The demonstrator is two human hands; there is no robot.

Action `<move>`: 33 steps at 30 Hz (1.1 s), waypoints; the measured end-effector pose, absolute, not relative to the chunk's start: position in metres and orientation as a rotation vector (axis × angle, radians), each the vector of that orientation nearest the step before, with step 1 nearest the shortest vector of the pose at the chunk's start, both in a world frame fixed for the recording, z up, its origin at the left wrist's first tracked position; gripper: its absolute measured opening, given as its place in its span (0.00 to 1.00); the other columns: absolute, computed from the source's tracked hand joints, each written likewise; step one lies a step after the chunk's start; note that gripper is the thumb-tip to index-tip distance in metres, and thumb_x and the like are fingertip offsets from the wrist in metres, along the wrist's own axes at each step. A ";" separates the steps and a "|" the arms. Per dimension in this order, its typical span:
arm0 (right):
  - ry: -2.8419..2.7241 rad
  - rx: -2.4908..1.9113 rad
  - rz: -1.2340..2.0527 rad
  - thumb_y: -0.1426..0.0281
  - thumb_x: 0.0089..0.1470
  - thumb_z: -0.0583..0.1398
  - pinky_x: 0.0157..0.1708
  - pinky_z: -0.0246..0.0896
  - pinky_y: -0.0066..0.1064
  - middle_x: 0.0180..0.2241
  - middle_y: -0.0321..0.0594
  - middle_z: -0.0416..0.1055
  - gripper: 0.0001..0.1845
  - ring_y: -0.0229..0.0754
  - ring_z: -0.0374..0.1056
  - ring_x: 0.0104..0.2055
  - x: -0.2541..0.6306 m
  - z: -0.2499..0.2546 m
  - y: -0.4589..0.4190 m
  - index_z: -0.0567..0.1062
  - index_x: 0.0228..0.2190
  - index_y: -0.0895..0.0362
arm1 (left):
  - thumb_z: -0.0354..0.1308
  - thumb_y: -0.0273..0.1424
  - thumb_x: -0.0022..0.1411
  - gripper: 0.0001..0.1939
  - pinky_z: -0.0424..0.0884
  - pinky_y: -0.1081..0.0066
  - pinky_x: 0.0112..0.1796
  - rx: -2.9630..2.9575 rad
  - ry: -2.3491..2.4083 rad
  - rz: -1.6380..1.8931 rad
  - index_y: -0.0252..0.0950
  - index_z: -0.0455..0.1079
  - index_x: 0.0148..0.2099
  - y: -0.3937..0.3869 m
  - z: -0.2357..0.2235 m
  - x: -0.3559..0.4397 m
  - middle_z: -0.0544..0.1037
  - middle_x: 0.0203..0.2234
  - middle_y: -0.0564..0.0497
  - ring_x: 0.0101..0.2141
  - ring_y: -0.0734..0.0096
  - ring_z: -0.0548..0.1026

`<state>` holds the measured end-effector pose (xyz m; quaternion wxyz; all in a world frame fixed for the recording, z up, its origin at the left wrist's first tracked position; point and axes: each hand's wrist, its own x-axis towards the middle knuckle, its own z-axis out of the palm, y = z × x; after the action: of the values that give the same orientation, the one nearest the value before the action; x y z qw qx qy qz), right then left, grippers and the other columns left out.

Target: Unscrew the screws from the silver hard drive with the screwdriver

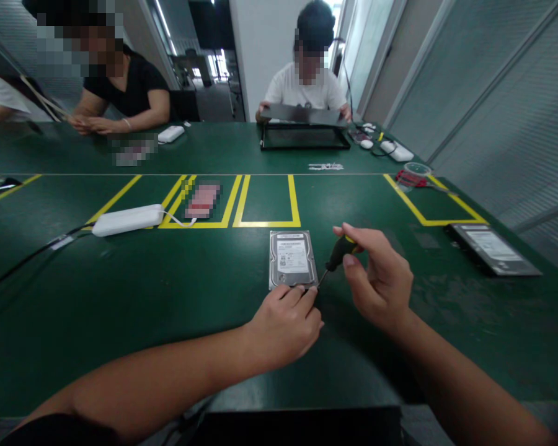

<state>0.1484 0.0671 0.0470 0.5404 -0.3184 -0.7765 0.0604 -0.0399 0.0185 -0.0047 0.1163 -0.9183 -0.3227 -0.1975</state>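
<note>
A hard drive (292,254) with a white label facing up lies on the green table. My left hand (291,319) has its fingers curled at the drive's near edge, gripping it there; the thumb is partly hidden. In my right hand (381,272) is a screwdriver (340,253) with a black and yellow handle, pinched between thumb and fingers. Its shaft slants down to the left, and the tip meets the near right corner of the drive, close to my left fingertips. Whether the tip sits in a screw is too small to tell.
A second hard drive (495,249) lies at the right. A white power strip (128,220) and a pink phone (203,201) are at the left. A clear tub (413,176) with red-handled tools stands back right. Across the table, a person (307,87) holds a dark panel over a black frame (304,139).
</note>
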 end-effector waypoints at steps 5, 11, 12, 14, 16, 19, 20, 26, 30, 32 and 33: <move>-1.803 -0.787 0.029 0.74 0.48 0.67 0.39 0.67 0.38 0.41 0.41 0.69 0.27 0.43 0.67 0.42 0.147 0.046 0.070 0.73 0.51 0.50 | 0.52 0.36 0.68 0.13 0.70 0.59 0.42 -2.672 -0.947 -0.593 0.35 0.74 0.38 0.019 -0.007 -0.040 0.78 0.49 0.43 0.46 0.57 0.76; -1.819 -0.789 0.129 0.77 0.53 0.62 0.44 0.66 0.42 0.46 0.42 0.73 0.30 0.45 0.69 0.45 0.148 0.043 0.068 0.69 0.57 0.50 | 0.53 0.36 0.67 0.12 0.70 0.59 0.42 -2.674 -0.944 -0.605 0.35 0.74 0.36 0.018 -0.006 -0.040 0.78 0.48 0.43 0.46 0.58 0.76; -1.815 -0.783 0.170 0.77 0.53 0.60 0.45 0.66 0.44 0.48 0.43 0.73 0.31 0.46 0.69 0.47 0.148 0.042 0.067 0.67 0.58 0.50 | 0.53 0.36 0.67 0.12 0.70 0.59 0.41 -2.677 -0.939 -0.604 0.35 0.74 0.36 0.018 -0.006 -0.040 0.78 0.48 0.43 0.46 0.58 0.76; -1.787 -0.776 0.239 0.77 0.54 0.59 0.46 0.66 0.45 0.50 0.44 0.73 0.30 0.46 0.70 0.48 0.148 0.042 0.066 0.67 0.58 0.51 | 0.53 0.35 0.67 0.12 0.70 0.59 0.41 -2.681 -0.934 -0.603 0.35 0.74 0.36 0.018 -0.006 -0.040 0.78 0.48 0.42 0.46 0.57 0.76; -1.765 -0.754 0.253 0.76 0.54 0.60 0.45 0.66 0.44 0.50 0.45 0.72 0.26 0.47 0.69 0.49 0.147 0.041 0.066 0.69 0.55 0.52 | 0.52 0.35 0.67 0.12 0.70 0.59 0.41 -2.685 -0.935 -0.602 0.35 0.74 0.37 0.019 -0.006 -0.040 0.78 0.48 0.43 0.46 0.58 0.76; -1.774 -0.742 0.131 0.75 0.50 0.65 0.42 0.65 0.40 0.45 0.43 0.71 0.25 0.46 0.67 0.47 0.146 0.042 0.069 0.72 0.50 0.53 | 0.52 0.35 0.68 0.12 0.70 0.59 0.41 -2.679 -0.941 -0.604 0.35 0.74 0.38 0.019 -0.006 -0.040 0.78 0.48 0.43 0.46 0.58 0.76; -1.778 -0.754 0.083 0.75 0.48 0.67 0.40 0.65 0.39 0.42 0.42 0.70 0.25 0.44 0.67 0.45 0.146 0.043 0.069 0.73 0.49 0.53 | 0.51 0.36 0.68 0.13 0.70 0.59 0.41 -2.680 -0.941 -0.601 0.35 0.74 0.38 0.020 -0.006 -0.040 0.78 0.48 0.44 0.46 0.58 0.76; -1.803 -0.775 0.120 0.78 0.52 0.62 0.43 0.66 0.41 0.44 0.43 0.73 0.25 0.45 0.69 0.45 0.149 0.046 0.067 0.72 0.52 0.54 | 0.51 0.36 0.68 0.12 0.68 0.60 0.39 -2.703 -0.950 -0.612 0.36 0.73 0.36 0.023 -0.005 -0.041 0.79 0.46 0.47 0.42 0.61 0.77; -1.815 -0.758 0.192 0.79 0.54 0.58 0.46 0.66 0.44 0.48 0.45 0.74 0.26 0.47 0.70 0.48 0.149 0.047 0.065 0.71 0.55 0.53 | 0.52 0.34 0.68 0.11 0.65 0.61 0.37 -2.731 -0.982 -0.643 0.37 0.72 0.35 0.032 -0.001 -0.043 0.80 0.36 0.51 0.36 0.65 0.75; -1.810 -0.743 0.172 0.77 0.53 0.60 0.46 0.66 0.44 0.47 0.45 0.73 0.25 0.47 0.69 0.48 0.148 0.047 0.065 0.72 0.53 0.53 | 0.53 0.34 0.68 0.10 0.63 0.61 0.36 -2.729 -1.045 -0.632 0.38 0.72 0.36 0.037 0.003 -0.043 0.79 0.31 0.52 0.34 0.64 0.74; -1.805 -0.742 0.140 0.76 0.52 0.62 0.46 0.66 0.43 0.46 0.45 0.72 0.24 0.47 0.69 0.48 0.148 0.047 0.066 0.73 0.51 0.54 | 0.53 0.35 0.67 0.09 0.62 0.60 0.36 -2.712 -1.101 -0.615 0.38 0.72 0.37 0.039 0.006 -0.043 0.79 0.31 0.52 0.35 0.63 0.73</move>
<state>0.1481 0.0659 0.0466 0.5584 -0.3145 -0.7653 0.0595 -0.0429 0.0392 0.0059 0.0752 -0.9042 -0.3671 -0.2049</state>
